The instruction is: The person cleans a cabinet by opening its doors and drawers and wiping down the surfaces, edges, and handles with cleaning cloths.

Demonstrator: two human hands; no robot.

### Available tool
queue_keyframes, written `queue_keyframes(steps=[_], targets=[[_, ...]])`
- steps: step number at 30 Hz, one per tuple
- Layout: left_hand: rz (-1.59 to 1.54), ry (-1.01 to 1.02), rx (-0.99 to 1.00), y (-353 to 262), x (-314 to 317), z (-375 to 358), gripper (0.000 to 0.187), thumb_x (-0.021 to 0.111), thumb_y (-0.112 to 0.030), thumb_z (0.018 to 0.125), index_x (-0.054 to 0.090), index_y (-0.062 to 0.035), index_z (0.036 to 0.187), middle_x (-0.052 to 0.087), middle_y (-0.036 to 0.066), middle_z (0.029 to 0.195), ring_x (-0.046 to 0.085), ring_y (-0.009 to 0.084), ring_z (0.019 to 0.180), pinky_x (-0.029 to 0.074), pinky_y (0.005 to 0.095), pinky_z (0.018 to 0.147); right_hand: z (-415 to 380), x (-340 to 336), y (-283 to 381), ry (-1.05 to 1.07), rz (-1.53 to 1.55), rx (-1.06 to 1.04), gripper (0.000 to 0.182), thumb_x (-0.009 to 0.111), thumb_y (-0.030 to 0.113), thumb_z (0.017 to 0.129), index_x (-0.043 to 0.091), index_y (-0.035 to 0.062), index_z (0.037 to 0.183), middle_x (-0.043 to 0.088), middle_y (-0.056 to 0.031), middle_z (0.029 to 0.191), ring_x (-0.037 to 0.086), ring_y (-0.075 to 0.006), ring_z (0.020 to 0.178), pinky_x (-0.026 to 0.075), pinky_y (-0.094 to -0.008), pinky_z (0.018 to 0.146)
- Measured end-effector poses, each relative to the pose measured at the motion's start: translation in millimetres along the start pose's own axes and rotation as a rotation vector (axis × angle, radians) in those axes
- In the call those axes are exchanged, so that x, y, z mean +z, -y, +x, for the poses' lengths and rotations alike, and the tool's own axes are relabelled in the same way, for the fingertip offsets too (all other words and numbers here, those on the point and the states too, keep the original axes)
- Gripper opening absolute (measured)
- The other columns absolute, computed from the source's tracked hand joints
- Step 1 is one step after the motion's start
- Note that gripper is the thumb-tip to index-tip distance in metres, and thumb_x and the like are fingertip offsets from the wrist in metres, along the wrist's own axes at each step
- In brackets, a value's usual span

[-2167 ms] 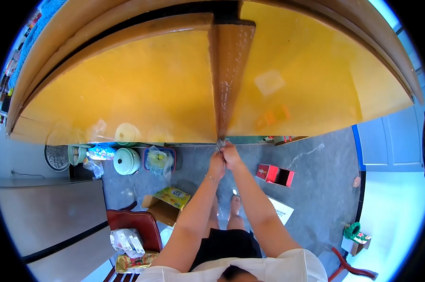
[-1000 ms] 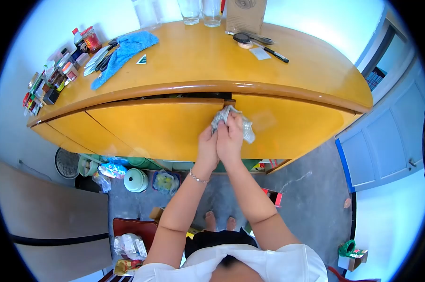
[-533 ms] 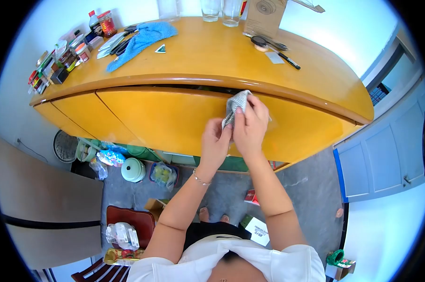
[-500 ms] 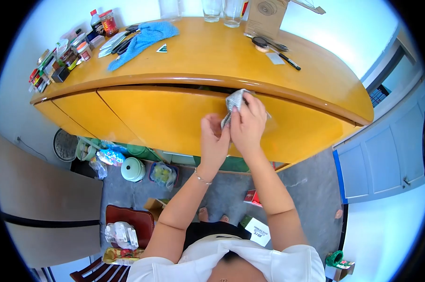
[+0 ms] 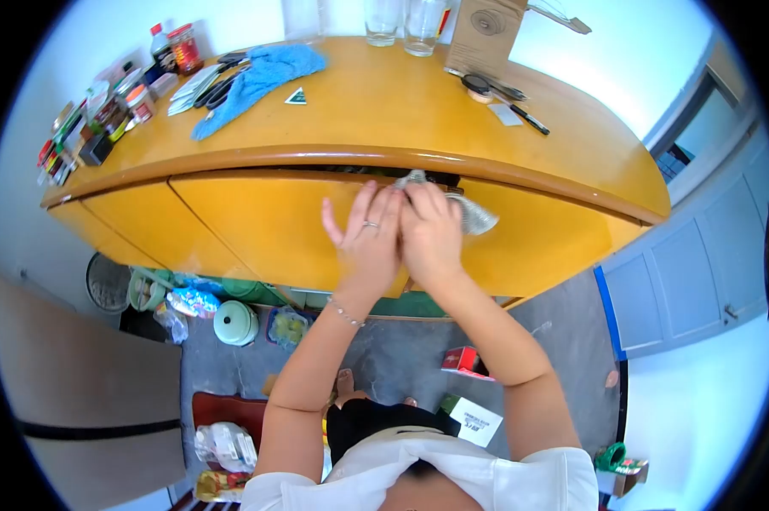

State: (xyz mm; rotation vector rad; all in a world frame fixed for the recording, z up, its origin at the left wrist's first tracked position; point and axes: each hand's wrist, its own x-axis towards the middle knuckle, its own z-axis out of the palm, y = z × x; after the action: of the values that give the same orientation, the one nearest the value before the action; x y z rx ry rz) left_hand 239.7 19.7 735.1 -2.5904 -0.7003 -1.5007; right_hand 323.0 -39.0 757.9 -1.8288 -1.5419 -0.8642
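Note:
A grey patterned cloth (image 5: 476, 216) is bunched at the upper front edge of the yellow cabinet (image 5: 265, 217), by a dark gap under the top. My right hand (image 5: 430, 230) has its fingers closed on this cloth, part of which hangs out to the right. Touching it on the left is my left hand (image 5: 372, 234), a ring on one finger and the thumb side toward the cloth; its outer finger sticks out while the others lie at the cloth's left end. Whether those fingers grip the cloth is hidden.
On the cabinet top lie a blue towel (image 5: 269, 75), jars and bottles (image 5: 184, 49) at left, glasses (image 5: 422, 30), a cardboard box (image 5: 485, 38) and a black pen (image 5: 531, 119). Below are a green pot (image 5: 235, 324), a red box (image 5: 463, 360) and a white box (image 5: 475, 421).
My left hand has turned over, back upward, and moved up to the cabinet edge. The cloth now spreads to the right of my right hand.

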Motion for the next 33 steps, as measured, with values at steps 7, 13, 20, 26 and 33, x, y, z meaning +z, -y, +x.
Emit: queue_keyframes(steps=[7, 13, 20, 26, 33], targets=[[-0.262, 0.196, 0.283, 2, 6, 29, 0.044, 0.049, -0.011, 0.074, 0.047, -0.0042, 0.117, 0.051, 0.006, 0.115, 0.043, 0.0200, 0.109, 0.018, 0.0488, 0.097, -9, -4, -2, -0.018, -0.136, 0.327, 0.029, 0.051, 0.011, 0.072, 0.057, 0.0027, 0.099, 0.054, -0.0075, 0.103, 0.048, -0.0244, 0.099, 0.035, -0.0372, 0.076], [-0.287, 0.229, 0.245, -3, 7, 25, 0.042, 0.047, -0.013, 0.075, 0.047, -0.0020, 0.115, 0.048, 0.008, 0.117, 0.042, 0.0192, 0.105, 0.025, 0.0454, 0.092, -6, -10, 3, -0.031, -0.206, 0.410, 0.028, 0.053, 0.012, 0.071, 0.059, 0.0048, 0.097, 0.054, -0.0094, 0.095, 0.050, -0.0253, 0.088, 0.039, -0.0375, 0.070], [-0.276, 0.246, 0.219, -8, 8, 32, 0.042, 0.050, -0.014, 0.073, 0.049, -0.0026, 0.114, 0.052, 0.007, 0.114, 0.043, 0.0206, 0.103, 0.023, 0.0437, 0.092, 3, -28, -2, 0.128, -0.200, 0.398, 0.020, 0.053, 0.010, 0.069, 0.060, 0.0051, 0.087, 0.048, -0.0097, 0.081, 0.050, -0.0261, 0.078, 0.040, -0.0368, 0.062], [-0.232, 0.253, 0.269, -11, 8, 28, 0.043, 0.050, -0.013, 0.074, 0.049, -0.0044, 0.116, 0.050, 0.005, 0.118, 0.043, 0.0184, 0.105, 0.022, 0.0423, 0.092, -8, -14, -10, 0.010, -0.176, 0.378, 0.021, 0.056, 0.009, 0.066, 0.059, 0.0014, 0.086, 0.049, -0.0091, 0.078, 0.051, -0.0255, 0.070, 0.042, -0.0345, 0.057], [-0.383, 0.250, 0.149, -13, 0, 8, 0.048, 0.053, -0.009, 0.073, 0.045, -0.0027, 0.120, 0.047, 0.010, 0.124, 0.041, 0.0226, 0.110, 0.021, 0.0418, 0.092, -14, -24, 4, 0.066, -0.043, 0.435, 0.021, 0.057, 0.007, 0.067, 0.059, 0.0028, 0.088, 0.049, -0.0090, 0.076, 0.052, -0.0249, 0.068, 0.042, -0.0350, 0.054]])
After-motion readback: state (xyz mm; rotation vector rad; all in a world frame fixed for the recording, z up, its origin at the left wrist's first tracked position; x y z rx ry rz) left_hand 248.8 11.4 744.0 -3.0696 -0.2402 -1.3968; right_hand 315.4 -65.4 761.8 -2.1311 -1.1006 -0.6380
